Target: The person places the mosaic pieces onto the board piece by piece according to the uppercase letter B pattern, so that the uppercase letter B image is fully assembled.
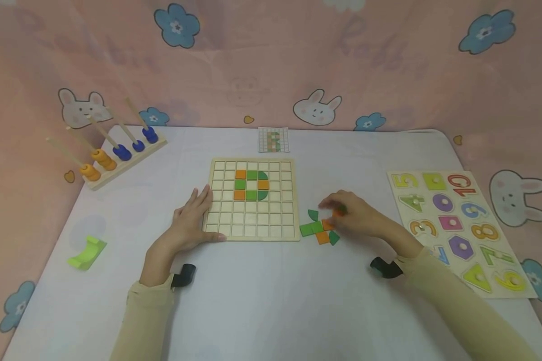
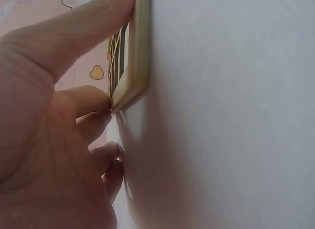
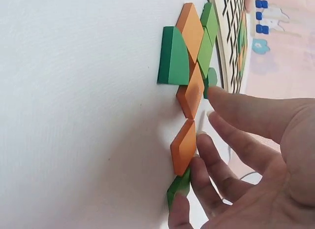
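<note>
My left hand [image 1: 187, 223] rests against the left side of a wooden grid board [image 1: 275, 218], thumb on its front edge. In the left wrist view its fingers touch the board's corner [image 2: 133, 86]. Orange squares, light green squares and dark green rounded tiles form a ring [image 1: 251, 174] in the board's upper middle. Right of the board lie loose tiles: light green squares [image 1: 306, 230], an orange square [image 1: 322, 237] and dark green quarter-rounds [image 1: 313, 214]. Over them hovers my right hand [image 1: 354, 213], fingers bent and apart. The right wrist view shows its fingertips beside an orange tile [image 3: 184, 147], nothing pinched.
A small pattern card [image 1: 273, 140] lies behind the board. At the back left stands a bead stacker [image 1: 126, 165] with upright pegs. A light green arched block [image 1: 87, 253] lies at left. The number puzzle board [image 1: 438, 218] takes up the right side.
</note>
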{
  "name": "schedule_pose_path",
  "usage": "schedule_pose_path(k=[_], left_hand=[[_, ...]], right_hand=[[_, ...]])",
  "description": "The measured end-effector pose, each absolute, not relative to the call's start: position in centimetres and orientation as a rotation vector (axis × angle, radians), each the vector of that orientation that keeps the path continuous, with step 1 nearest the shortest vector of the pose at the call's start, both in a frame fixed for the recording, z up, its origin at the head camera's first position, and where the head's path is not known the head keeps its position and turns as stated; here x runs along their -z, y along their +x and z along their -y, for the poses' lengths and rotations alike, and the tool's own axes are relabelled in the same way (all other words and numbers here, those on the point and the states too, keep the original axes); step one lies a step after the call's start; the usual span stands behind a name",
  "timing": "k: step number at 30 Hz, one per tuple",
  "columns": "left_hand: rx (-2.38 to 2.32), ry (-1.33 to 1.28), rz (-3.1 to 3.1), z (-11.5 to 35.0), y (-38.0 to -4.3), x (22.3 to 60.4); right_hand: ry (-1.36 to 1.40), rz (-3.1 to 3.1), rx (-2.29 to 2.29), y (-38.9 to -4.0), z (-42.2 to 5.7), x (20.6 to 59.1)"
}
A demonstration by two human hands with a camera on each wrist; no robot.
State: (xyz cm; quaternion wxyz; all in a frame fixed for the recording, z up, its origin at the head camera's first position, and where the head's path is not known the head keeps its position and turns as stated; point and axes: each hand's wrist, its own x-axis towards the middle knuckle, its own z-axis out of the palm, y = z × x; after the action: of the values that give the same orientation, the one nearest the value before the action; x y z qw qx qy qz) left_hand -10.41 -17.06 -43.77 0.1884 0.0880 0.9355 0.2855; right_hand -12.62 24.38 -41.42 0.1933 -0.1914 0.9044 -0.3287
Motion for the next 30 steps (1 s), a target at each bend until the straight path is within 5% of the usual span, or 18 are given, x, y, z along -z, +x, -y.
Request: schedule_pose_path(k=[30], left_hand=[[-0.817, 0.26, -2.632, 17.2, -10.4, 44.1]], right_hand=[[-0.519, -2.576, 0.94, -11.1, -22.6, 42.6]])
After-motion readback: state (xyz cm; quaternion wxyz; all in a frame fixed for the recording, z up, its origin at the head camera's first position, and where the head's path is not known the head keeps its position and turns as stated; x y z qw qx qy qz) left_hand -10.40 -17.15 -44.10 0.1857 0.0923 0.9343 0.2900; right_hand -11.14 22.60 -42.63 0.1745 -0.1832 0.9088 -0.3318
